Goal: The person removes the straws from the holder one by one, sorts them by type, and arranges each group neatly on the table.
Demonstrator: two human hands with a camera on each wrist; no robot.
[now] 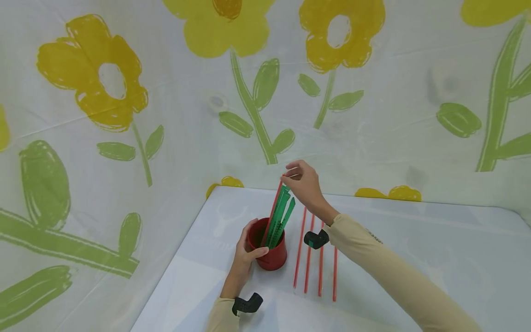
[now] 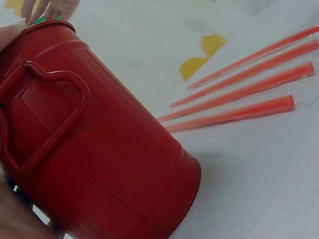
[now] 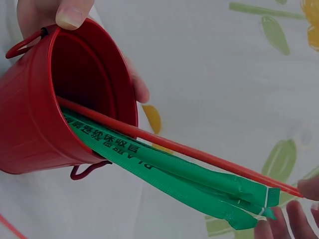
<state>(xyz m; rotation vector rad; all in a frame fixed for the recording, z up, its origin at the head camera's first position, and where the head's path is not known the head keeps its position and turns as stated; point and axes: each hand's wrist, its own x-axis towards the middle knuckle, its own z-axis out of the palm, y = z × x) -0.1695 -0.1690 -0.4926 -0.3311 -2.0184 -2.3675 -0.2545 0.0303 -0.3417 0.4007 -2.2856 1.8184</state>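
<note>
A small red metal bucket (image 1: 274, 262) stands on the white table, with wire handles on its sides. My left hand (image 1: 244, 256) holds it round the side, thumb over the rim (image 3: 72, 17). Several straws in printed green wrappers (image 1: 279, 216) lean out of its mouth. Beside them a red straw (image 3: 199, 156) slants up from inside the bucket. My right hand (image 1: 304, 186), above the bucket, pinches the top end of this red straw between thumb and finger. Its other fingers are close to the green wrapper tips (image 3: 249, 219). The lower ends of the straws are hidden inside the bucket.
Several red straws in clear wrappers (image 2: 239, 114) lie side by side on the table (image 1: 394, 258), right of the bucket, partly under my right forearm. A white cloth with yellow flowers (image 1: 338, 32) hangs behind the table and to the left.
</note>
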